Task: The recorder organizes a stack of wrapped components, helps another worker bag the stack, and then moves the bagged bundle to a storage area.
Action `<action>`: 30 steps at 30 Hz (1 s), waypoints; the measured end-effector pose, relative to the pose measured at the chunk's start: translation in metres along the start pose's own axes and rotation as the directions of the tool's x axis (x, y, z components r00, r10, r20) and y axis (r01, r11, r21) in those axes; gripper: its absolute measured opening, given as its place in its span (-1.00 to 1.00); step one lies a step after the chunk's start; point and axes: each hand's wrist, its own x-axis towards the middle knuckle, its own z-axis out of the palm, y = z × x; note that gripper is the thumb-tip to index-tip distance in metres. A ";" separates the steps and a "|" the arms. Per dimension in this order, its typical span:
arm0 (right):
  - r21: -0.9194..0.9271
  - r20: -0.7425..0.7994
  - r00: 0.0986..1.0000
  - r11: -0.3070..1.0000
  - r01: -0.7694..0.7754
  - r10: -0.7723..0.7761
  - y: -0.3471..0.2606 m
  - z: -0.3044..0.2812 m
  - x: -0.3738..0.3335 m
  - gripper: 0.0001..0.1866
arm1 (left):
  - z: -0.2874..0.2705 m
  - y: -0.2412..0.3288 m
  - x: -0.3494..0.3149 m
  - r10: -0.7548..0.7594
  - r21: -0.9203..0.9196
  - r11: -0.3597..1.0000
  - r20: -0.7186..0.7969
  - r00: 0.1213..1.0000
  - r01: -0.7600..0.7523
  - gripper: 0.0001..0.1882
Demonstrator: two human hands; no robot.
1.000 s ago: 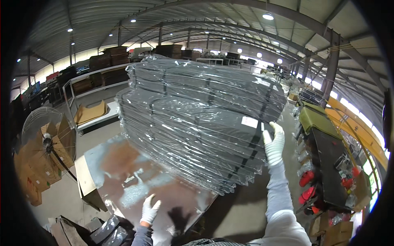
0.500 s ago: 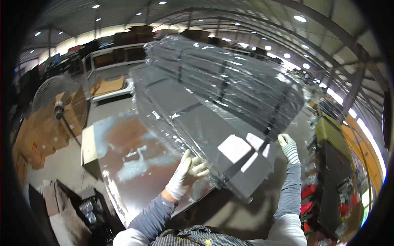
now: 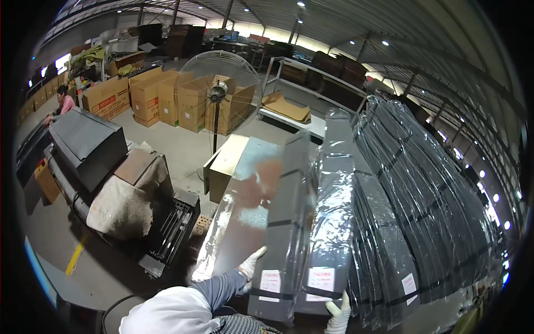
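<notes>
A long dark grey panel bundle (image 3: 281,234), wrapped in clear film and black straps, stands out at the left of the stack. My left hand (image 3: 253,264), in a white glove, grips its left edge near the lower end; some fingers are hidden. Beside it lies a second film-wrapped bundle (image 3: 332,222), glossy with reflections, with a white label at its near end. At that bundle's lower right corner is my right hand (image 3: 338,315), gloved, thumb and fingers apart. More wrapped bundles (image 3: 428,195) lie fanned to the right.
Beneath the left bundle is a worn metal-topped table (image 3: 245,206). A standing fan (image 3: 217,93), cardboard boxes (image 3: 147,103) and a white cart (image 3: 306,125) stand beyond. To the left are a cloth-covered machine (image 3: 125,203) and a seated person (image 3: 64,103).
My view has swung left. The left bundle now stands apart from the others, its far end blurred. My left hand has gone from loose beside the stack to its edge; my right hand is lower.
</notes>
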 end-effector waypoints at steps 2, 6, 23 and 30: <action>-0.624 -0.052 0.977 0.770 0.132 -0.209 0.070 -0.022 0.017 -0.07 | 0.003 -0.015 -0.018 0.016 0.004 1.000 -0.349 0.937 -0.015 -0.58; -0.954 -0.012 0.999 0.300 -0.025 0.043 0.114 0.022 0.027 0.03 | -0.095 -0.057 -0.007 -0.055 -0.093 0.995 -0.166 0.985 0.040 -0.48; -0.944 -0.144 0.949 0.247 -0.217 0.282 0.178 0.022 -0.025 -0.14 | -0.031 -0.068 0.043 -0.543 0.044 -0.797 0.383 0.748 -0.602 -0.78; -0.908 0.180 0.847 0.415 -0.053 0.501 0.176 0.048 -0.001 -0.12 | -0.054 -0.048 -0.008 -0.633 -0.074 -0.745 0.393 0.668 -0.663 -0.88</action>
